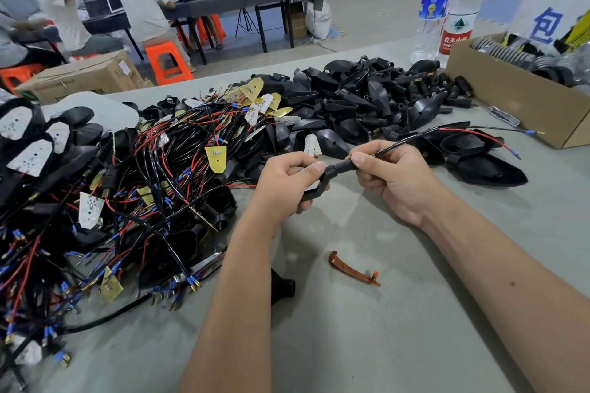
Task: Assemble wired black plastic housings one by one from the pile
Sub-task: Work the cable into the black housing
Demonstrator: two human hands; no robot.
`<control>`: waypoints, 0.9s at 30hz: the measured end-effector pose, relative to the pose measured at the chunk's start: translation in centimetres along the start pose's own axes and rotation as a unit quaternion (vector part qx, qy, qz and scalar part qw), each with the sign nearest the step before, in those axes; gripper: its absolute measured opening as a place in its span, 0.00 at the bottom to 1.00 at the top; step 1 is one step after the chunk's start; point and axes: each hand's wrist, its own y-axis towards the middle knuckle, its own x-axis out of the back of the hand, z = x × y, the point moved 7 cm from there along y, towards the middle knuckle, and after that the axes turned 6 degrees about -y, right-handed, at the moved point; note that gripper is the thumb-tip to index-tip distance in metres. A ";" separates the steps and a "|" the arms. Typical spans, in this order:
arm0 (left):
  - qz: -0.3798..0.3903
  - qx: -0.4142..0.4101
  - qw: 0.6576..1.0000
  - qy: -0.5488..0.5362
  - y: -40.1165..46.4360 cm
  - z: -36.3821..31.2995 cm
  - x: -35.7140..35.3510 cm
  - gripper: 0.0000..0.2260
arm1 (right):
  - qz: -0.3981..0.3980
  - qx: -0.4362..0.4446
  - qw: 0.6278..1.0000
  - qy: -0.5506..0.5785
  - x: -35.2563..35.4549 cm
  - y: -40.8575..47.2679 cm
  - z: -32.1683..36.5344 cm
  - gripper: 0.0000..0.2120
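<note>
Holding one housing (322,177) between both hands above the desk (399,313).
Left hand (284,183) clamps its body; right hand (391,175) pinches the stem, whose axis and wire (424,134) run rightward.

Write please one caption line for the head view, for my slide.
Left hand and right hand hold one wired black housing beside the pile of wired parts.

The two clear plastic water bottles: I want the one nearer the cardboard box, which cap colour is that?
The red-capped water bottle, standing beside the cardboard box; the white-capped bottle stands left of it.
</note>
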 end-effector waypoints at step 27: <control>-0.057 -0.134 0.973 0.180 0.1 -1.9 0.8 0.05 | -0.028 0.001 0.999 0.027 -0.1 -0.2 -0.1 0.08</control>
